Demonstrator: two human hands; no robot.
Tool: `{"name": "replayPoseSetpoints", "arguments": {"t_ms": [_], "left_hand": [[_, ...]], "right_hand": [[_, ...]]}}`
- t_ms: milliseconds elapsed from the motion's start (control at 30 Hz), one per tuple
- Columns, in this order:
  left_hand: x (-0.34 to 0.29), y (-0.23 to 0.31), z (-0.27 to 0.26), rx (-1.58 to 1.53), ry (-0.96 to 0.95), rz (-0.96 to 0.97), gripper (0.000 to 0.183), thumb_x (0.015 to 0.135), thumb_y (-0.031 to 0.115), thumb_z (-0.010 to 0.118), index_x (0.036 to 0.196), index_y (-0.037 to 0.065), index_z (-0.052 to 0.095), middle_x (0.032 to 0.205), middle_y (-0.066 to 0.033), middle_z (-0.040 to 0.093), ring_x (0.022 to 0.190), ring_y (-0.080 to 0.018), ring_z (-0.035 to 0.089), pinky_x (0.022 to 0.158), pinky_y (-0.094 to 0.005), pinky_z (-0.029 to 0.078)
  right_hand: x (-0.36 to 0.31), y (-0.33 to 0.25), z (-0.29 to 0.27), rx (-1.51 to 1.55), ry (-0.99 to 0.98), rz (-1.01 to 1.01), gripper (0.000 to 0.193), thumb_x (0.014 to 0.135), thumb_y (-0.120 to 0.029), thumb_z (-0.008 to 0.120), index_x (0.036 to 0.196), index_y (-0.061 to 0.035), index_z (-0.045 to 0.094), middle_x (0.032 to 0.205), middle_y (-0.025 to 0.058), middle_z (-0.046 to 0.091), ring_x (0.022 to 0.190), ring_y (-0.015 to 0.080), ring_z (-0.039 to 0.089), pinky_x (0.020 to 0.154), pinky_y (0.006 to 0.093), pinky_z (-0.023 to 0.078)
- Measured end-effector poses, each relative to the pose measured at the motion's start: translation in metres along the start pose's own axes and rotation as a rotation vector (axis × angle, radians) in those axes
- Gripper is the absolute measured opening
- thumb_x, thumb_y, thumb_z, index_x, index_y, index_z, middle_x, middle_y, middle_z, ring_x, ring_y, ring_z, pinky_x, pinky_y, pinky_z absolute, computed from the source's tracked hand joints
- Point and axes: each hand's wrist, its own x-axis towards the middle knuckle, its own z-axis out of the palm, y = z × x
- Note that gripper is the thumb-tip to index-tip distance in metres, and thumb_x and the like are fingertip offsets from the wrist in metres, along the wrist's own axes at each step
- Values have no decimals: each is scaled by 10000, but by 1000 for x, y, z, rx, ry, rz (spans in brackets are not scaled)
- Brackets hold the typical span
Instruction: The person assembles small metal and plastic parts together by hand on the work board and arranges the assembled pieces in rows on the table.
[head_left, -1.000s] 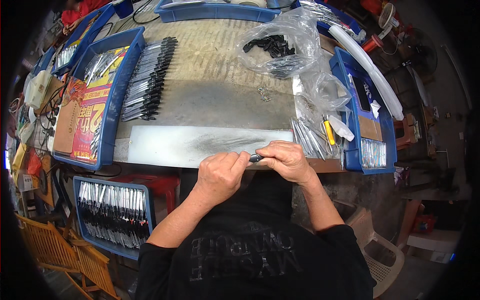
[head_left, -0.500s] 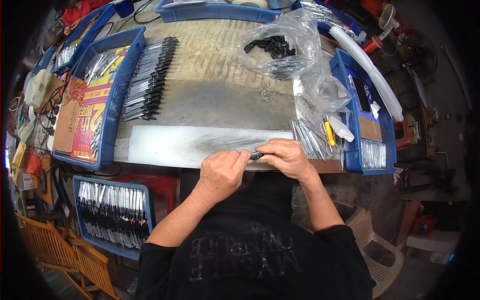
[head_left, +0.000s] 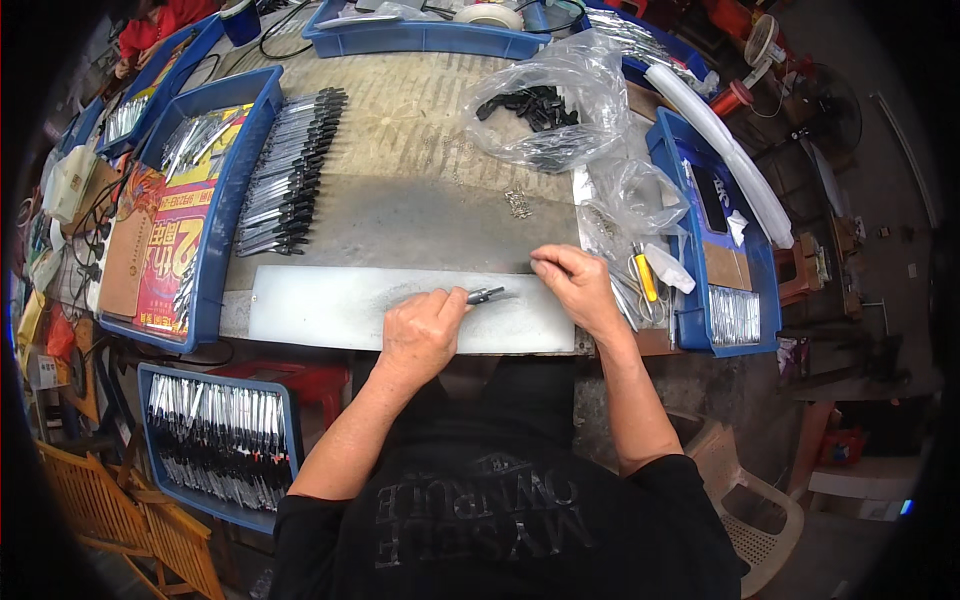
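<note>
My left hand (head_left: 425,332) is closed around a pen (head_left: 487,295), whose black end sticks out to the right past my fingers. It is held over a white board (head_left: 310,305) at the table's near edge. To the right of it, my right hand (head_left: 580,285) has thumb and fingertips pinched together, apart from the pen; anything between them is too small to make out. Beyond my right fingertips lies a small heap of tiny metal parts (head_left: 518,204). A long row of pens with black grips (head_left: 285,180) lies on the table at the left.
A clear bag of black parts (head_left: 540,110) lies at the far right. Blue trays stand left (head_left: 215,230), right (head_left: 715,300) and at the back (head_left: 420,38). Yellow-handled scissors (head_left: 646,278) lie near silvery rods. Below left is a crate of pens (head_left: 215,435).
My right hand has let go of the pen's black end and moved away, up and right. My left hand keeps the pen, slightly further left. The whole view has shifted a little.
</note>
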Motion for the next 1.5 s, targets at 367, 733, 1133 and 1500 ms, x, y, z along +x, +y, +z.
{"name": "replayPoseSetpoints", "arguments": {"t_ms": [367, 733, 1133, 1500], "left_hand": [[-3, -7, 8, -47, -29, -52, 148, 718, 111, 654, 781, 56, 532, 571, -59, 478, 517, -221, 534, 460, -340, 424], [-2, -7, 7, -62, -31, -52, 145, 715, 106, 653, 784, 56, 535, 574, -59, 474, 519, -216, 531, 460, -337, 423], [-3, -6, 7, -80, -29, -64, 148, 710, 104, 653, 772, 58, 526, 572, -61, 465, 524, -223, 529, 466, -349, 418], [-5, -8, 9, -55, -29, -52, 148, 722, 114, 642, 779, 60, 517, 580, -54, 471, 536, -216, 538, 480, -339, 434]], "right_hand": [[49, 49, 9, -377, 199, -36, 99, 762, -96, 603, 816, -17, 629, 787, 157, 612, 751, 326, 590, 677, 386, 466], [66, 52, 11, -582, 95, -29, 91, 761, -94, 577, 757, -7, 605, 773, 180, 601, 750, 348, 585, 686, 419, 466], [72, 60, 15, -684, 58, -86, 78, 723, -10, 479, 738, 37, 539, 742, 246, 566, 724, 391, 571, 672, 461, 454], [29, -11, 11, -124, -197, 104, 170, 815, -149, 535, 816, 20, 553, 729, 158, 577, 662, 254, 552, 605, 359, 423]]}}
